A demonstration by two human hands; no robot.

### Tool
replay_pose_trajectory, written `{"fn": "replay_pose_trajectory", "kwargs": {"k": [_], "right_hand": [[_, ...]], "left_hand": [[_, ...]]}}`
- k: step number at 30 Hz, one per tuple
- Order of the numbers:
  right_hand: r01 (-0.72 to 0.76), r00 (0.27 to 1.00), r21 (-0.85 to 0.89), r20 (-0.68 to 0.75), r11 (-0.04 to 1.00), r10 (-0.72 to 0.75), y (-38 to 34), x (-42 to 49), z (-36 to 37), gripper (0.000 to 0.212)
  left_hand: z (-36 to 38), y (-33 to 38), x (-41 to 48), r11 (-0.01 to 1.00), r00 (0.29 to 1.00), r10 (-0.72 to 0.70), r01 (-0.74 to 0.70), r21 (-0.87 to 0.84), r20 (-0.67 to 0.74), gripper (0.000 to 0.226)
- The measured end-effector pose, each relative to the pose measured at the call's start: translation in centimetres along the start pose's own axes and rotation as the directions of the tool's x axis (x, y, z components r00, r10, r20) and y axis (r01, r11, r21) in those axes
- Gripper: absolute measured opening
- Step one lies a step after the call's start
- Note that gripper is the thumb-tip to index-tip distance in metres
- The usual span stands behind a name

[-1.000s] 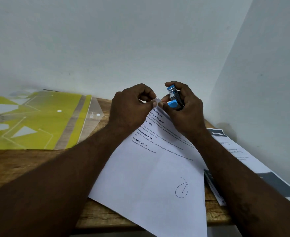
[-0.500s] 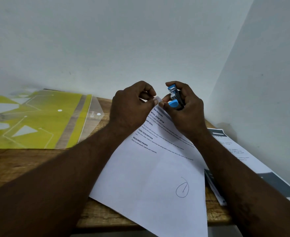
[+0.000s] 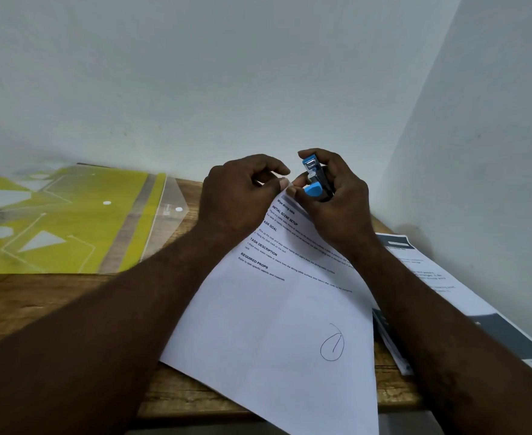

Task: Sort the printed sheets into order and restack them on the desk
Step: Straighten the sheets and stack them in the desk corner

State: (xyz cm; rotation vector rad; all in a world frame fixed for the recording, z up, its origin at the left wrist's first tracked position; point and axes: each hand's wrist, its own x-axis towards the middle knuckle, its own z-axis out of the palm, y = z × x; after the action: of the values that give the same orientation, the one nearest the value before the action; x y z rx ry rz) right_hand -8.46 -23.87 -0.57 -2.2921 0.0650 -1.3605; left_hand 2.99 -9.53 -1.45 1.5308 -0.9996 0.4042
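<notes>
A white printed sheet [image 3: 277,315] with black headings and a pen-drawn circled mark lies skewed on the wooden desk [image 3: 39,296], its near corner hanging over the front edge. My left hand [image 3: 236,196] pinches the sheet's far top corner between thumb and fingers. My right hand [image 3: 337,202] grips a small blue and black stapler [image 3: 313,180] right at that same corner, its thumb pressing on the paper. Whether more sheets lie under the top one I cannot tell.
A yellow and clear plastic folder [image 3: 70,221] lies at the desk's left back. More printed papers with dark blocks [image 3: 465,306] lie at the right, against the side wall. White walls close the back and right.
My left hand's fingers have shifted slightly at the corner and lifted a little. The stapler and sheet stay in nearly the same place.
</notes>
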Motion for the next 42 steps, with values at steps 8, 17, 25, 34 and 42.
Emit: {"fn": "replay_pose_trajectory", "kwargs": {"k": [8,17,25,34,42], "right_hand": [[0.016,1.000,0.037,-0.026,0.999,-0.015,-0.4,-0.1,0.1,0.049],[0.012,1.000,0.035,-0.025,0.999,-0.011,-0.2,-0.1,0.5,0.045],[0.019,1.000,0.018,-0.006,1.000,-0.019,0.3,-0.2,0.8,0.044],[-0.013,1.000,0.029,-0.008,1.000,0.013,0.3,0.0,0.7,0.046],[-0.042,0.999,0.013,-0.008,0.999,0.042,0.6,0.0,0.7,0.047]], "left_hand": [[-0.1,0.1,-0.1,0.996,0.996,0.082,-0.081,0.030,-0.024,0.014],[0.0,-0.2,0.1,0.998,1.000,-0.023,0.023,-0.057,-0.008,0.011],[0.0,0.1,0.1,0.997,0.998,-0.061,0.061,-0.053,0.011,0.007],[0.0,-0.1,0.3,0.981,0.987,-0.155,0.158,-0.116,0.041,0.014],[-0.1,-0.8,0.1,0.915,0.945,-0.290,0.320,-0.245,0.151,0.012]]}}
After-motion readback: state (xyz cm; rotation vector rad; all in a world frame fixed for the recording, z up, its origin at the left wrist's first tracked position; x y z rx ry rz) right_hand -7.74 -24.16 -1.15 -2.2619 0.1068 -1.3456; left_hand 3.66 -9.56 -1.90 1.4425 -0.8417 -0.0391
